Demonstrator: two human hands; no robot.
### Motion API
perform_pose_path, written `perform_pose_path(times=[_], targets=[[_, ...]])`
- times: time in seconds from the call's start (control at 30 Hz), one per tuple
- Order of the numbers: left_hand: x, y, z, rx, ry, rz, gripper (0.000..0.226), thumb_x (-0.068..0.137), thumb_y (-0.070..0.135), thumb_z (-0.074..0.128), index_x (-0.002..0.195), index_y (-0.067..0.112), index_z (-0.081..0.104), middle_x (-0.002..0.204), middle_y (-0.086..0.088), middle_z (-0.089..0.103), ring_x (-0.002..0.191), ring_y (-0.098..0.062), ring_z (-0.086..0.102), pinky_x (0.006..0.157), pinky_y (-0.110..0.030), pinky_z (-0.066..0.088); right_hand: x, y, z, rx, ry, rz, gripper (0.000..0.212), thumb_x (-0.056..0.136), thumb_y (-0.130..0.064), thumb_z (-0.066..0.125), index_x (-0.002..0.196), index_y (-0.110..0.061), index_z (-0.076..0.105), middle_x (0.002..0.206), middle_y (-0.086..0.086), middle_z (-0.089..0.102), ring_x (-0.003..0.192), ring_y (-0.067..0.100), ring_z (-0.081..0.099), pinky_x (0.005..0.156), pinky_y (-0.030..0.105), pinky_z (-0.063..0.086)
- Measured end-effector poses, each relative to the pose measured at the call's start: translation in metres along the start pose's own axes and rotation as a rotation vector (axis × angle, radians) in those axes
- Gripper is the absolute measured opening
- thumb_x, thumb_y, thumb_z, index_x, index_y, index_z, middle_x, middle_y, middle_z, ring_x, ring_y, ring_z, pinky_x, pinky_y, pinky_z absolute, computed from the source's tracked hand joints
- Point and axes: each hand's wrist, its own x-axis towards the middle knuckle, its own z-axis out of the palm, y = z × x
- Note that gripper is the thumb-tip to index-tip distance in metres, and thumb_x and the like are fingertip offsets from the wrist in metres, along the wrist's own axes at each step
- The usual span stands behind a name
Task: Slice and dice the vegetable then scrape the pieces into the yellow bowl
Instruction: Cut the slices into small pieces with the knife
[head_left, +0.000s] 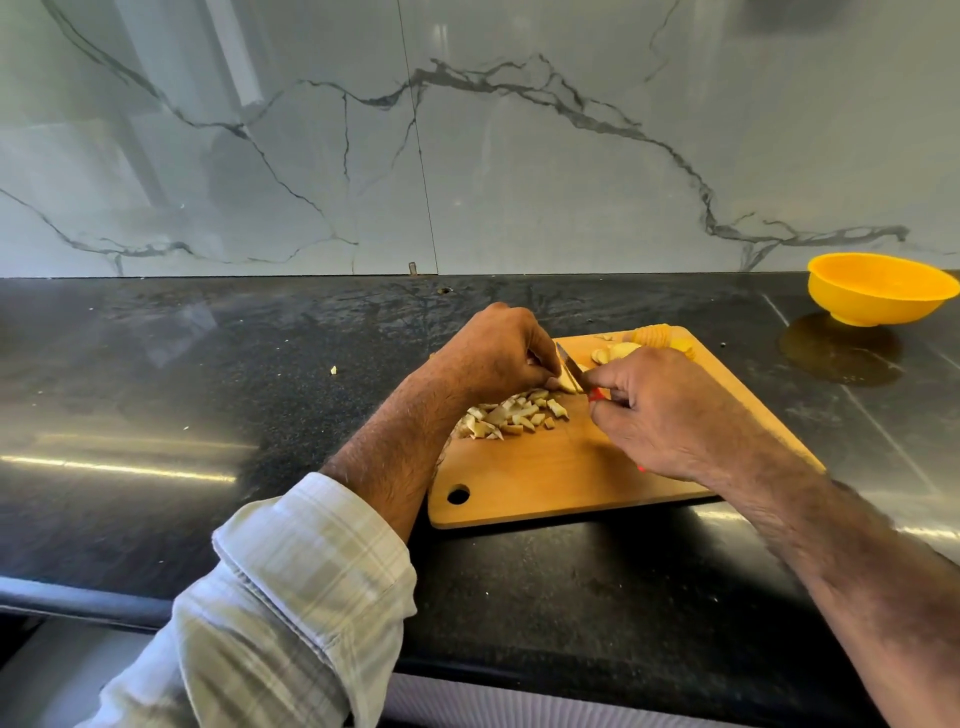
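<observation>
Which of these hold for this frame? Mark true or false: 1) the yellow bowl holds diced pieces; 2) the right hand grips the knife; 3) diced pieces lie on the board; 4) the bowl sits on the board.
1) False: the yellow bowl looks empty.
2) True: the right hand grips the knife.
3) True: diced pieces lie on the cutting board by the left hand.
4) False: it stands on the countertop.

Head-worn camera, facing forward and down, close over the counter (208, 364)
</observation>
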Motion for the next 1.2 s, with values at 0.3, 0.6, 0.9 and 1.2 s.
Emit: perform_pose_path(times=[0.3,0.6,0.9,1.2], targets=[[0.001,0.001,0.0,0.022,-0.006,0.011,0.012,0.088,0.024,0.083,0.099,0.028,0.084,0.104,0.016,0.078,0.099,-0.002,0.068,0.095,-0.032,0.058,0.0,-0.008,0.002,-0.071,-0.088,0.036,0.023,0.097,-0.029,0.059,0.111,-0.023,0.076,0.07,-0.007,0.062,0.063,0.008,0.058,0.049,0.019,0.036],[0.002,0.005,0.0,0.048,-0.007,0.032,0.008,0.088,0.024,0.083,0.096,0.027,0.085,0.096,0.015,0.078,0.094,-0.001,0.068,0.09,-0.029,0.057,0.015,-0.007,0.006,-0.024,-0.144,0.052,0.024,0.096,-0.024,0.065,0.117,-0.021,0.077,0.078,-0.004,0.073,0.067,0.01,0.067,0.058,0.029,0.058],[-0.003,0.002,0.0,-0.043,-0.026,0.024,0.022,0.091,0.02,0.081,0.112,0.025,0.077,0.113,0.012,0.073,0.099,0.0,0.066,0.092,-0.029,0.056,0.001,0.016,-0.005,0.117,0.079,0.025,0.026,0.097,-0.021,0.067,0.122,-0.02,0.075,0.091,-0.006,0.077,0.061,0.005,0.069,0.058,0.024,0.058],[0.002,0.005,0.008,-0.063,-0.081,-0.003,0.042,0.094,0.019,0.077,0.134,0.026,0.063,0.122,0.01,0.068,0.103,-0.006,0.066,0.093,-0.032,0.056,-0.001,0.026,-0.022,-0.068,-0.088,0.066,0.028,0.094,-0.025,0.066,0.12,-0.026,0.075,0.052,-0.005,0.065,0.048,0.008,0.065,0.056,0.027,0.057]])
